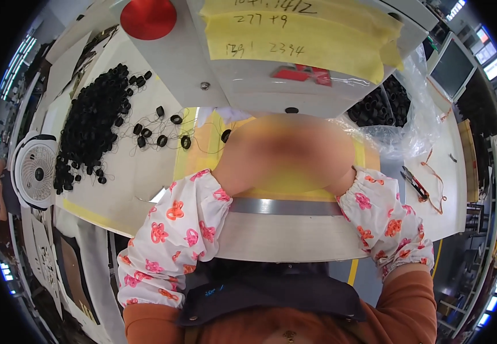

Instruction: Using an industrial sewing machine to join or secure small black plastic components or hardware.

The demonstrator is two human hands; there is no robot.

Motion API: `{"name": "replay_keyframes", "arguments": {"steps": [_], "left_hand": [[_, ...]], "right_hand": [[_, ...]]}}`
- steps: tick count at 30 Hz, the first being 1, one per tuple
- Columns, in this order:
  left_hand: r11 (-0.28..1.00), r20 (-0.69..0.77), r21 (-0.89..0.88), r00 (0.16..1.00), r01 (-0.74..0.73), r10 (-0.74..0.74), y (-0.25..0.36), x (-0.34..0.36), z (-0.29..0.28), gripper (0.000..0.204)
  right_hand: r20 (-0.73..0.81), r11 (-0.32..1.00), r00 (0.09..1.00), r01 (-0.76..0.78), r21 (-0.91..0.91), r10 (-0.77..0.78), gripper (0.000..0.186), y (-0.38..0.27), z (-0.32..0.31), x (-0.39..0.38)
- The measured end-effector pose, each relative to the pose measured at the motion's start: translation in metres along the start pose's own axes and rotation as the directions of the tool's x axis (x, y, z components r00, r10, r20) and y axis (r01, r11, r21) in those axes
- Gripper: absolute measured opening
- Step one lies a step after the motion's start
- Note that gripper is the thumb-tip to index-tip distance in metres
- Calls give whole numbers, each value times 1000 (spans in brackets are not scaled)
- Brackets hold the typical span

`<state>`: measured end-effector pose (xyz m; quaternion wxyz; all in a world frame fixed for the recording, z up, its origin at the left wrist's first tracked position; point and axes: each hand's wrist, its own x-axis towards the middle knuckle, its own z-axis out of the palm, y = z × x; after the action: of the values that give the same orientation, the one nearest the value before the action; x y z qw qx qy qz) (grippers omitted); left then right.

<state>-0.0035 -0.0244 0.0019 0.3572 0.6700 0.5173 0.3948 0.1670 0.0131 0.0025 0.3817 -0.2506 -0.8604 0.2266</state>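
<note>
Both my hands meet in the middle of the work surface, under the front of a white machine (237, 80). A blur covers them, so the fingers of my left hand (240, 155) and my right hand (337, 155) cannot be made out, nor anything between them. Beside my left hand lies a small black ring (225, 136). Several similar black rings (162, 140) trailing thin wires are scattered to its left. Yellow and orange sheeting (202, 152) lies under the hands, with a grey metal strip (283, 207) along its near side.
A large heap of black rings (90, 123) is at left, near a white fan (35, 171). At right stand a clear plastic bag (418, 123) and black parts (383, 106), with a cutter (415, 183) nearer. A red round button (148, 18) sits on the machine.
</note>
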Motion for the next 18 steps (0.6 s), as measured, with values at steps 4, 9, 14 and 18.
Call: {"name": "replay_keyframes", "arguments": {"steps": [4, 9, 14, 18], "left_hand": [[998, 21, -54, 1000, 11, -10, -1, 2, 0, 16], [998, -17, -58, 1000, -26, 25, -5, 7, -4, 17], [944, -101, 182, 950, -274, 295, -22, 9, -2, 17], [964, -129, 177, 966, -199, 223, -13, 1, -2, 24]], "right_hand": [[0, 999, 1000, -31, 9, 31, 22, 3, 2, -2], [0, 950, 983, -177, 257, 183, 20, 1, 3, 3], [-46, 996, 995, -86, 38, 87, 24, -3, 4, 4], [62, 982, 988, 149, -113, -143, 27, -7, 5, 1]]}}
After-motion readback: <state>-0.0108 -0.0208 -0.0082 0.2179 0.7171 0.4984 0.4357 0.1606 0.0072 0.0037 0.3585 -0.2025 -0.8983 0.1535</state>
